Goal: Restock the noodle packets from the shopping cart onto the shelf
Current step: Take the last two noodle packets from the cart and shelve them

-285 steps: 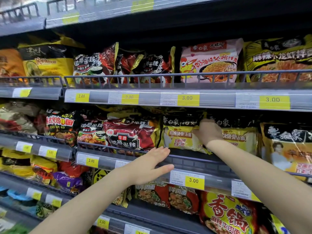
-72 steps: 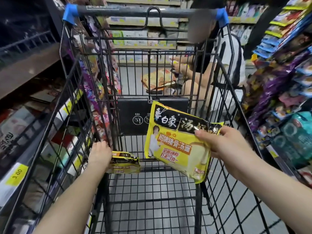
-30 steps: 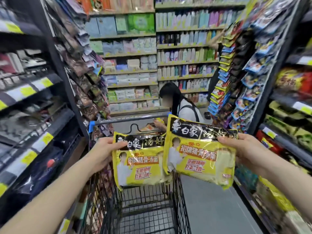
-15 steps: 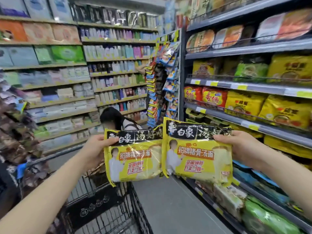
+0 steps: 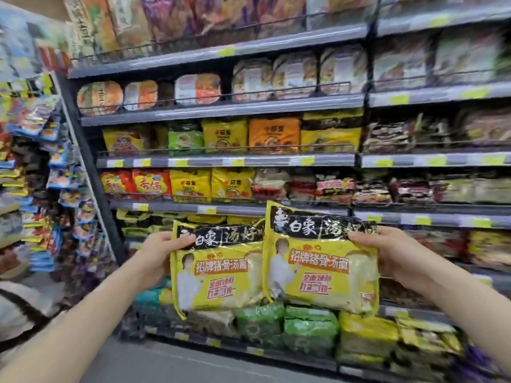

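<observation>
Two yellow-and-black plastic noodle packets are held upright side by side before a grey metal shelf unit (image 5: pixel 221 109) crowded with noodle packs, in a shop aisle. The left packet (image 5: pixel 218 266) is pinched at its left edge by the left hand (image 5: pixel 154 258); the right packet (image 5: pixel 320 258), overlapping it slightly, is gripped at its right edge by the right hand (image 5: pixel 392 258).

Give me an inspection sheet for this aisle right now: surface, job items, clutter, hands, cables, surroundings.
Surface: shelf tiers stocked, yellow price tags along the edges.
Job's things: left noodle packet and right noodle packet, yellow and black, held up, right one overlapping the left.
Clutter: nothing seen.
Grippers: left hand grips the left packet; right hand the right.
Cables: nothing seen.
Surroundings: hanging snack packs at left; cart not in view.
</observation>
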Demonstrator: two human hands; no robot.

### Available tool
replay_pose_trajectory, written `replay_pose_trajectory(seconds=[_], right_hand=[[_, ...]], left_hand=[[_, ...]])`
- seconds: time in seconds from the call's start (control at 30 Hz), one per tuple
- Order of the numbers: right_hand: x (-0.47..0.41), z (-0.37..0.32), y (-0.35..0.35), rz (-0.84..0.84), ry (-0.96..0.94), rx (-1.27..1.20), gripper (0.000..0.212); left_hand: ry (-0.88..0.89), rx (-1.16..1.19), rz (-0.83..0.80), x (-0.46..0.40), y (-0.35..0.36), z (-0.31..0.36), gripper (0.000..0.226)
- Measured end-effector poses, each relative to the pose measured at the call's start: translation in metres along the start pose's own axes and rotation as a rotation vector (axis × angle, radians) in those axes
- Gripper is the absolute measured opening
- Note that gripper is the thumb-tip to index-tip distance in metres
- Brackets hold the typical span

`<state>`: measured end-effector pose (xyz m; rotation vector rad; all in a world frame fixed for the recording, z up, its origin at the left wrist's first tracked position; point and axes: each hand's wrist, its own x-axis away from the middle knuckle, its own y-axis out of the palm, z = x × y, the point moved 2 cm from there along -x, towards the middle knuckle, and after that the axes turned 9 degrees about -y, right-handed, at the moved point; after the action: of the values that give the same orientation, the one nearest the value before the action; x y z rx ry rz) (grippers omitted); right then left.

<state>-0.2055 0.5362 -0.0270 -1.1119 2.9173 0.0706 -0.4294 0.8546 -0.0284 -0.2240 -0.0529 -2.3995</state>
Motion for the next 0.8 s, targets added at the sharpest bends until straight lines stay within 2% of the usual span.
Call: replay_pose_trajectory(seconds=[0.2, 0.27, 0.37, 0.43, 0.5, 0.57, 0.7, 0.73, 0.8], right_hand=[[0.063, -0.009, -0.161, 0.261, -0.034, -0.001, 0.123], [0.088, -0.013, -0.211, 0.348, -0.048, 0.016, 0.106], [0.128, -0.018, -0.277, 0.447, -0.069, 0.049, 0.062], [0.154, -0.020, -0.316, 0.524, -0.060, 0.081, 0.055], [0.177, -0.020, -0.349, 0.601, -0.057, 0.078, 0.065], [0.196, -0.018, -0.379, 0.674, -0.038, 0.088, 0.088], [0.219, -0.015, -0.427, 0.734, -0.057, 0.074, 0.115], [0.220, -0.014, -0.437, 0.742, -0.061, 0.061, 0.105], [0.221, -0.014, -0.452, 0.762, -0.077, 0.026, 0.047]], left_hand=[[0.018, -0.074, -0.259, -0.040, 0.190, 0.011, 0.014], [0.015, -0.081, -0.342, -0.045, 0.256, 0.013, 0.013], [0.023, -0.087, -0.476, -0.043, 0.350, 0.014, 0.013], [0.038, -0.059, -0.556, -0.039, 0.406, 0.013, 0.014], [0.039, -0.059, -0.619, -0.035, 0.456, 0.012, 0.014], [0.033, -0.064, -0.667, -0.033, 0.497, 0.012, 0.013], [0.024, -0.098, -0.743, -0.029, 0.563, 0.012, 0.014], [0.030, -0.106, -0.752, -0.029, 0.576, 0.012, 0.015], [0.033, -0.109, -0.770, -0.030, 0.601, 0.013, 0.016]])
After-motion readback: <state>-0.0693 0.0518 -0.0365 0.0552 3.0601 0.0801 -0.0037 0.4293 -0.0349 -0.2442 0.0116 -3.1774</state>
